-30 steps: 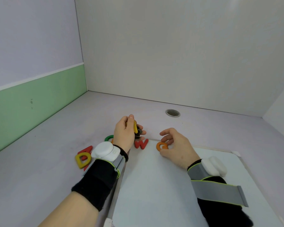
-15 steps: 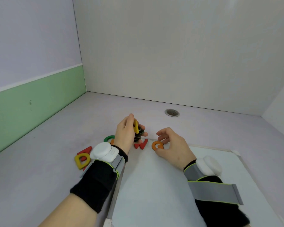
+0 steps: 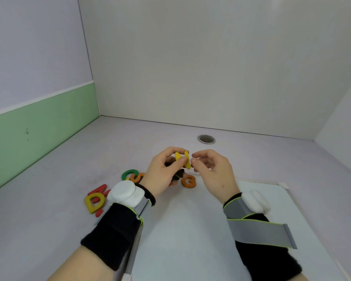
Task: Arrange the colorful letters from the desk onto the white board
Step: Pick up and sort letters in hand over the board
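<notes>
Risk of a drop stands first. The thick yellow zigzag letter [image 3: 187,161], foam by the look of it, is held in the air above the far left corner of the flat white board [image 3: 190,230]. The left hand [image 3: 161,173] pinches its left side. The right hand [image 3: 212,171] has curled fingertips at its right edge, and whether that hand grips it cannot be told. If neither pinch is secure during a handover, the letter would fall. It could then strike the orange letter G [image 3: 188,185], which lies on the board just below, and knock it out of place. The left hand also encloses dark pieces [image 3: 176,174] in its palm, and loosening those fingers could spill them.

Count:
- Boards: one.
- Letters in the hands: one.
- Letters on the board: one.
- Letters on the lilac tabletop [image 3: 49,199], left of the board: four. These are a green letter C [image 3: 130,171], an orange letter S [image 3: 137,177], a red letter [image 3: 98,190] and a yellow letter D [image 3: 88,202].
- One reddish piece [image 3: 173,183] shows beneath the left hand, mostly hidden.
- Dark pieces: number unclear.
</notes>
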`<state>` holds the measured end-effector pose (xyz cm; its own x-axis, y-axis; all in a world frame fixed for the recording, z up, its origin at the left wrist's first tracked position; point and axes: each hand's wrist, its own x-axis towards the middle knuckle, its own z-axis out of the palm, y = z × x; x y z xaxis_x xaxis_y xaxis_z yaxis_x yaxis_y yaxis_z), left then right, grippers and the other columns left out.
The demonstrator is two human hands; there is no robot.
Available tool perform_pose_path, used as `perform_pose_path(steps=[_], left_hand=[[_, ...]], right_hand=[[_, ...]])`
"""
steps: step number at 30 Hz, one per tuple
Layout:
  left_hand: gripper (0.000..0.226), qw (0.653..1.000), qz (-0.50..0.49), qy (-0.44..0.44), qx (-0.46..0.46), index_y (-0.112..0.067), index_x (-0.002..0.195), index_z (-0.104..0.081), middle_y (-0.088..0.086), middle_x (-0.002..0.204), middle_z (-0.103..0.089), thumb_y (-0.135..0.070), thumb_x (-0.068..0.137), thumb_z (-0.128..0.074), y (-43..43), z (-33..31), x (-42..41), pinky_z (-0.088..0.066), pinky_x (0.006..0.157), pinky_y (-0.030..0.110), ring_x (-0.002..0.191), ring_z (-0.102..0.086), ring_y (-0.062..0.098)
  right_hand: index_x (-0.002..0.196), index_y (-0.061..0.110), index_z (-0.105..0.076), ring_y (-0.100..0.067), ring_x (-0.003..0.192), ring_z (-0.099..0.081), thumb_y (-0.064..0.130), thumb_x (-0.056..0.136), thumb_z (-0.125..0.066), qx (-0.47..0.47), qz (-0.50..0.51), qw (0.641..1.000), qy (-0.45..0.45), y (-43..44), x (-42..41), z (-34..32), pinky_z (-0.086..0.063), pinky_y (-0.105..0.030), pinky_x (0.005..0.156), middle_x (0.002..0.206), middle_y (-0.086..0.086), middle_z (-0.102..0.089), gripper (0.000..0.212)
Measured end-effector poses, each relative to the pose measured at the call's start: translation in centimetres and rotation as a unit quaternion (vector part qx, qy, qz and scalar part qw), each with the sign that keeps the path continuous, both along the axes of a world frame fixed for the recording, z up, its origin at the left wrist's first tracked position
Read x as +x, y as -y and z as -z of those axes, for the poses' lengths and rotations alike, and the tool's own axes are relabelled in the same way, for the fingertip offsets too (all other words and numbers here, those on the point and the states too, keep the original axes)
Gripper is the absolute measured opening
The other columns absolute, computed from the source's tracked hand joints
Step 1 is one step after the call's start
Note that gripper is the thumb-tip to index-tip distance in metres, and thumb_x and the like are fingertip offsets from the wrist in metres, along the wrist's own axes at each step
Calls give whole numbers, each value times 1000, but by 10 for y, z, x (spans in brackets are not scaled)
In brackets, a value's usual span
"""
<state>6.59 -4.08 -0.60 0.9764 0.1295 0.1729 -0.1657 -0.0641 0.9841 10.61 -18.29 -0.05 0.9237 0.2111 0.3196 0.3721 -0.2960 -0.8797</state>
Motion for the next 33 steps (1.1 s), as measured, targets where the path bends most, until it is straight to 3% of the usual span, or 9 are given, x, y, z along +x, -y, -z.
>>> perform_pose_path(steps=[2, 5, 9, 12, 19, 27, 29, 33], left_hand=[[18, 1000, 3, 7, 21, -18, 110, -63, 9, 80, -62, -18, 92, -58, 0, 0, 0, -36, 40, 20, 59, -60, 18], [20, 999, 3, 19, 50, -22, 108, -64, 16, 81, -63, -19, 88, -64, 1, 2, 0, -34, 37, 18, 58, -56, 25], [25, 997, -1, 22, 74, -21, 108, -63, 11, 80, -67, -21, 84, -69, 2, 5, 3, -37, 37, 18, 51, -59, 15], [25, 997, -9, 20, 79, -20, 104, -63, 9, 76, -66, -26, 82, -71, 3, 7, 4, -37, 38, 18, 52, -60, 16], [20, 997, -56, -7, 52, -17, 92, -64, 2, 71, -65, -36, 85, -64, 0, 10, 8, -39, 42, 21, 53, -60, 16], [19, 998, -66, -9, 20, -15, 87, -61, 2, 67, -63, -33, 87, -62, 0, 11, 9, -43, 47, 28, 49, -59, 12], [19, 998, -67, -6, 17, -14, 86, -61, 3, 67, -63, -33, 87, -61, 0, 11, 9, -44, 47, 29, 49, -59, 12], [21, 997, -73, -4, 12, -13, 84, -60, 2, 66, -62, -34, 87, -62, -1, 11, 8, -45, 48, 30, 49, -59, 14]], right_hand=[[91, 19, -67, -17, 72, -67, 19, 82, -63, 20, -11, 1000, -17, 0, 1, -2, -47, -20, 62, 76, -3, -71, 9], [91, 15, -67, -11, 61, -64, 12, 84, -62, 34, -25, 998, -44, 3, 2, -5, -45, -14, 54, 70, -3, -69, 9], [91, 13, -67, -6, 55, -62, 10, 83, -64, 23, -47, 995, -82, 7, 3, -12, -46, -19, 53, 68, -5, -69, 9], [87, 15, -67, -4, 53, -61, 9, 82, -64, 8, -64, 994, -89, 11, 3, -17, -46, -18, 53, 66, -2, -68, 8], [74, 18, -64, -13, 54, -59, 5, 79, -65, -13, -2, 994, -112, 39, 8, -9, -42, -22, 51, 62, -5, -66, 14], [78, 13, -67, 2, 42, -57, 7, 77, -67, -81, 42, 990, -108, 57, 12, 1, -38, -6, 43, 59, -4, -67, 6], [80, 12, -67, 1, 43, -58, 9, 76, -69, -99, 44, 989, -99, 56, 11, 3, -42, -8, 48, 59, -5, -68, 5], [80, 13, -68, -19, 66, -66, 13, 74, -70, -157, 61, 983, -73, 53, 10, 6, -50, -24, 66, 67, -9, -72, 6]])
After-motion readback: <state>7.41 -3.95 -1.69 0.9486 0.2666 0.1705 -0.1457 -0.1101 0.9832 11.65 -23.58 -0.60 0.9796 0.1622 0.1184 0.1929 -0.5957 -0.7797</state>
